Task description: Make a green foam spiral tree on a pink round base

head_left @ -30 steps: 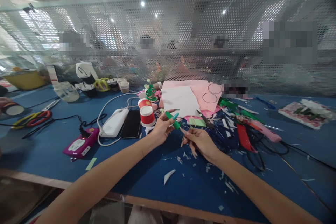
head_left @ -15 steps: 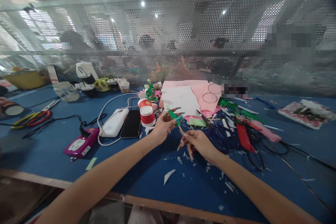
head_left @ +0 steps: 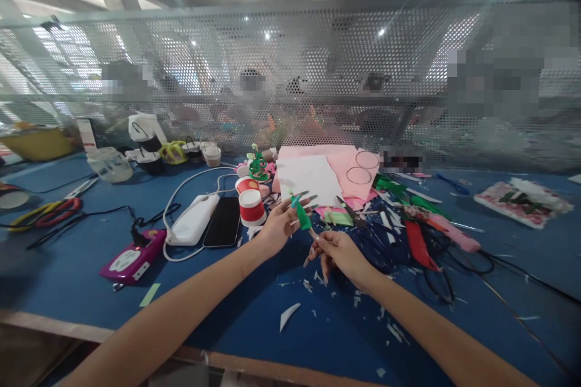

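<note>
My left hand (head_left: 280,224) pinches a small green paper piece (head_left: 301,215) above the blue table (head_left: 227,308). My right hand (head_left: 338,249) is closed on the thin stick end just below that green piece, fingertips touching it. Both hands meet over the table's middle, a little in front of two red-and-white paper cups (head_left: 250,205) and a black phone (head_left: 224,222). White paper scraps (head_left: 288,315) lie under and in front of my hands.
A white power bank (head_left: 191,228) with cable and a magenta device (head_left: 132,256) lie left. Pink and white sheets (head_left: 320,172) sit behind. Green, red and pink strips, scissors (head_left: 351,210) and black cords (head_left: 454,257) clutter the right. A perforated metal screen (head_left: 290,72) closes the back; people sit behind it.
The green piece has turned from lying slantwise to nearly upright between my hands. My right hand has moved up closer to the left. The view has shifted slightly.
</note>
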A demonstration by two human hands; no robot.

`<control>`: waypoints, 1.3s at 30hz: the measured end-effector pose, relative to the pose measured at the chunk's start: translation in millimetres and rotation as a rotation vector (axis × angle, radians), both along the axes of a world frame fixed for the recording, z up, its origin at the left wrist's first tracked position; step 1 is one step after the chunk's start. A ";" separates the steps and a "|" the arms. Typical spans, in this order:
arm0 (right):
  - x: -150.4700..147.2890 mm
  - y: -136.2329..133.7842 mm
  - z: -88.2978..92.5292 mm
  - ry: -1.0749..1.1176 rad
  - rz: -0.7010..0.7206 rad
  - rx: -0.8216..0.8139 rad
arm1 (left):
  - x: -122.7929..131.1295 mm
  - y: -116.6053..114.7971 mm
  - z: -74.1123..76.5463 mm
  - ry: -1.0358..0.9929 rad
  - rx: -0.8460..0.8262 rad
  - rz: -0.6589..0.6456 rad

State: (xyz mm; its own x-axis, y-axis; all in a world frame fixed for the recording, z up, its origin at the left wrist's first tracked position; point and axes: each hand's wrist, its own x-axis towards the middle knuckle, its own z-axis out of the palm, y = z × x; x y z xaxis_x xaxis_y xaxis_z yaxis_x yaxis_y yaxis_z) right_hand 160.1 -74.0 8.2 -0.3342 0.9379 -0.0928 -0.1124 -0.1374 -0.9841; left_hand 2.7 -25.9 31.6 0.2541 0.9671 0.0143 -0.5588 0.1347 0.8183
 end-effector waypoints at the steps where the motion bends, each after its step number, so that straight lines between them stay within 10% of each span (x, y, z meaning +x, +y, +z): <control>1: 0.1 0.3 -0.6 -0.002 0.003 0.001 | 0.1 0.6 -1.7 0.018 -0.012 0.005; 9: -2.1 5.4 -3.8 0.014 0.025 0.015 | 1.3 -1.4 -3.3 0.137 -0.045 -0.103; 21: -1.9 7.2 -3.4 0.011 0.057 0.032 | -5.3 8.1 9.7 -0.031 -0.065 0.202; 39: -2.0 6.6 -2.4 0.009 -0.012 0.034 | -2.1 -4.3 6.9 0.171 -0.037 -0.112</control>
State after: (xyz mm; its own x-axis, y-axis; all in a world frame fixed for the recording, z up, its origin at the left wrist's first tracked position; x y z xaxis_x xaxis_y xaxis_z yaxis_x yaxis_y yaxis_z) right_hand 158.1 -67.4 5.9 -0.3239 0.9443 -0.0581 -0.1223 -0.1026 -0.9872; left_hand 0.6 -30.1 38.5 0.3559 0.9316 -0.0734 -0.3918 0.2201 0.8934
